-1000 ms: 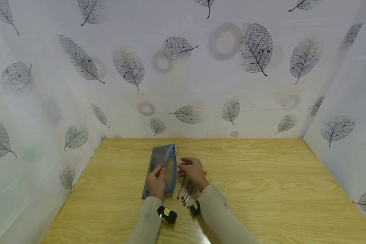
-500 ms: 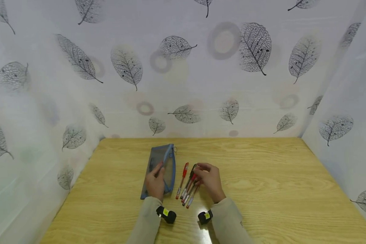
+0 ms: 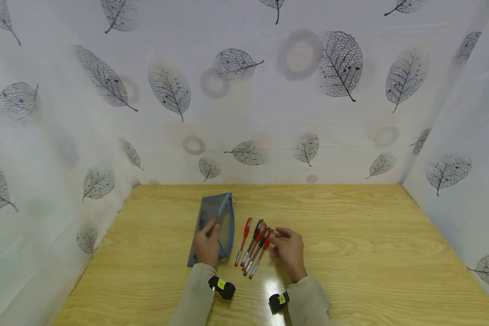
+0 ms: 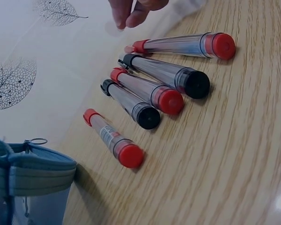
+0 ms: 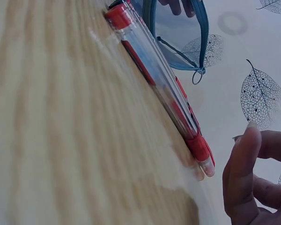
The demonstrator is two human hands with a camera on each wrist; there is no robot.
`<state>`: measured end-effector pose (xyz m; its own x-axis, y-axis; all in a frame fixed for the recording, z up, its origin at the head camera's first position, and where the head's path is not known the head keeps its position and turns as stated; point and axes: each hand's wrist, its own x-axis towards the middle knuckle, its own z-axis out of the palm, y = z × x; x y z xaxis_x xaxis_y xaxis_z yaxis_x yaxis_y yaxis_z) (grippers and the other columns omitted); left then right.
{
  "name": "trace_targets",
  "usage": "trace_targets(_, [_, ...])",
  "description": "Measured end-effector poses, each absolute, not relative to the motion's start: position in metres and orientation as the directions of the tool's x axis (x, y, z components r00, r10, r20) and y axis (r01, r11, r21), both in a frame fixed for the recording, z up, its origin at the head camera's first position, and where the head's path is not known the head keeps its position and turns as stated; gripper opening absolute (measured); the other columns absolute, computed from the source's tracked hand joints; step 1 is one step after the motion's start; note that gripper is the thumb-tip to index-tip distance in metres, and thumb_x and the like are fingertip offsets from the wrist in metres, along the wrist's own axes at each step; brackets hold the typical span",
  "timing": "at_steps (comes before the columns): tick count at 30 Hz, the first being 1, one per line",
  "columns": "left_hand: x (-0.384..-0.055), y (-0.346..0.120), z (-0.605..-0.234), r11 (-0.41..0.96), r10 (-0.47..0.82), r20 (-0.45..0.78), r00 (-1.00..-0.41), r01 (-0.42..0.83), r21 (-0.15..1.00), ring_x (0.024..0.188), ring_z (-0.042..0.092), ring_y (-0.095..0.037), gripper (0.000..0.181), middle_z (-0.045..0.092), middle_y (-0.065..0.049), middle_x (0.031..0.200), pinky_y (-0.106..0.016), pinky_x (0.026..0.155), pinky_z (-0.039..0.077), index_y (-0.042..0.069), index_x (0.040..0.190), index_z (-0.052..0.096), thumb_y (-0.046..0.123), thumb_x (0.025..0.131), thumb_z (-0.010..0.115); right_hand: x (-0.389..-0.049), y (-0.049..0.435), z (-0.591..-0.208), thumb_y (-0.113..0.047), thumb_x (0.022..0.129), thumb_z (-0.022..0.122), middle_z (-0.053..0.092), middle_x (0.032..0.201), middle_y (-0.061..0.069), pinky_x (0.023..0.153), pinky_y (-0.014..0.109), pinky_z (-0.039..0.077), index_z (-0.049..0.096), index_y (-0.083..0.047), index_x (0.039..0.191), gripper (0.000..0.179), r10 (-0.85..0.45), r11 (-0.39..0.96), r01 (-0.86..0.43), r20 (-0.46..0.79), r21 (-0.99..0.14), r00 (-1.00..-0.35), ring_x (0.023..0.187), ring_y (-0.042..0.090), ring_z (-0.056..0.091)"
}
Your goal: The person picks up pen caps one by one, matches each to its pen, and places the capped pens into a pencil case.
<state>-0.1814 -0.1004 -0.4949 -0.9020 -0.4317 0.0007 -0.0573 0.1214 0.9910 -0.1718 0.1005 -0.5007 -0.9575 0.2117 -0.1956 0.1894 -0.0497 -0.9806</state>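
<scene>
A blue-edged mesh zip pouch (image 3: 212, 207) lies on the table with its mouth spread apart; a dark object shows through its mesh. My left hand (image 3: 207, 246) pinches the near edge of that mouth. Right of the pouch, several capped gel pens lie side by side: a red pen (image 4: 111, 138) stands a little apart, nearest the pouch, beside a closer group of red and black ones. My right hand (image 3: 290, 251) hovers just right of the rightmost red pen (image 5: 164, 89), fingers loosely bent, holding nothing; the right wrist view shows a gap between fingertips and pen.
The wood-grain table (image 3: 350, 253) extends well to the right of the pens. A leaf-patterned curtain (image 3: 269, 108) encloses the back and both sides. Small black wrist cameras sit on the left sleeve (image 3: 195, 290) and the right sleeve (image 3: 309, 299).
My right hand has moved from beside the pouch mouth, across the pens, to their right side, uncovering them. My left hand stays on the pouch.
</scene>
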Motion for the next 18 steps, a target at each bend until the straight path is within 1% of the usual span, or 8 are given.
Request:
trace_targets(2, [-0.1812, -0.1001, -0.4949, 0.122, -0.430, -0.004, -0.903, -0.063, 0.991, 0.120, 0.055, -0.026, 0.027, 0.063, -0.010, 0.126, -0.037, 0.087, 0.049, 0.010, 0.121, 0.068, 0.009, 0.094, 0.060, -0.1707, 0.1014, -0.5017, 0.009, 0.081, 0.064, 0.060, 0.096, 0.018, 0.044, 0.028, 0.051, 0.056, 0.016, 0.118, 0.038, 0.217, -0.038, 0.186, -0.190, -0.982, -0.958, 0.050, 0.014, 0.059])
trace_targets(4, [-0.1811, -0.1000, -0.4950, 0.123, -0.430, -0.016, -0.903, -0.076, 0.990, 0.112, 0.058, -0.024, 0.027, 0.063, -0.009, 0.126, -0.028, 0.073, 0.049, 0.012, 0.121, 0.068, 0.010, 0.095, 0.060, -0.1700, 0.1019, -0.5029, 0.009, 0.080, 0.065, 0.060, 0.097, 0.020, 0.044, 0.028, 0.051, 0.055, 0.017, 0.118, 0.039, 0.220, -0.017, 0.187, -0.186, -0.982, -0.958, 0.049, 0.014, 0.059])
trace_targets(6, [-0.1805, -0.1000, -0.4951, 0.123, -0.427, -0.022, -0.904, -0.082, 0.989, 0.097, 0.059, -0.026, 0.028, 0.063, -0.010, 0.127, -0.023, 0.057, 0.043, 0.013, 0.122, 0.068, 0.011, 0.095, 0.060, -0.1694, 0.1019, -0.5046, 0.010, 0.079, 0.065, 0.060, 0.099, 0.022, 0.044, 0.027, 0.052, 0.055, 0.017, 0.118, 0.041, 0.219, 0.005, 0.189, -0.184, -0.982, -0.958, 0.048, 0.013, 0.058])
trace_targets(7, [-0.1802, -0.1001, -0.4952, 0.122, -0.425, -0.024, -0.905, -0.083, 0.989, 0.095, 0.058, -0.025, 0.028, 0.062, -0.010, 0.127, -0.021, 0.054, 0.040, 0.013, 0.122, 0.068, 0.011, 0.095, 0.060, -0.1691, 0.1018, -0.5054, 0.010, 0.079, 0.065, 0.060, 0.100, 0.023, 0.044, 0.027, 0.052, 0.055, 0.017, 0.118, 0.041, 0.216, 0.021, 0.188, -0.179, -0.982, -0.960, 0.047, 0.013, 0.058])
trace_targets(8, [-0.1800, -0.1003, -0.4952, 0.118, -0.424, -0.027, -0.905, -0.085, 0.989, 0.093, 0.057, -0.025, 0.028, 0.062, -0.010, 0.127, -0.021, 0.052, 0.038, 0.014, 0.122, 0.068, 0.011, 0.095, 0.060, -0.1692, 0.1013, -0.5064, 0.010, 0.078, 0.066, 0.060, 0.100, 0.023, 0.045, 0.027, 0.052, 0.055, 0.017, 0.118, 0.042, 0.216, 0.038, 0.191, -0.178, -0.981, -0.960, 0.047, 0.012, 0.058])
trace_targets(13, [-0.1794, -0.0998, -0.4951, 0.112, -0.418, -0.020, -0.908, -0.074, 0.991, 0.094, 0.059, -0.023, 0.028, 0.062, -0.010, 0.127, -0.020, 0.055, 0.040, 0.014, 0.122, 0.068, 0.011, 0.095, 0.060, -0.1704, 0.0979, -0.5091, 0.009, 0.075, 0.069, 0.058, 0.100, 0.021, 0.045, 0.028, 0.052, 0.054, 0.016, 0.121, 0.049, 0.201, 0.129, 0.199, -0.171, -0.972, -0.964, 0.047, 0.011, 0.057])
trace_targets(17, [-0.1789, -0.0988, -0.4948, 0.105, -0.418, -0.017, -0.908, -0.067, 0.992, 0.083, 0.056, -0.027, 0.028, 0.062, -0.011, 0.127, -0.023, 0.046, 0.035, 0.013, 0.122, 0.068, 0.011, 0.095, 0.060, -0.1733, 0.0984, -0.5102, 0.007, 0.073, 0.071, 0.058, 0.096, 0.019, 0.044, 0.029, 0.052, 0.054, 0.015, 0.121, 0.051, 0.199, 0.190, 0.197, -0.159, -0.962, -0.967, 0.048, 0.011, 0.056])
trace_targets(18, [-0.1789, -0.0985, -0.4948, 0.106, -0.417, -0.013, -0.909, -0.063, 0.992, 0.085, 0.057, -0.027, 0.028, 0.062, -0.012, 0.127, -0.023, 0.047, 0.035, 0.012, 0.122, 0.068, 0.010, 0.095, 0.060, -0.1742, 0.0992, -0.5103, 0.008, 0.073, 0.070, 0.059, 0.096, 0.019, 0.044, 0.029, 0.051, 0.054, 0.015, 0.121, 0.051, 0.200, 0.201, 0.193, -0.153, -0.960, -0.968, 0.048, 0.010, 0.056])
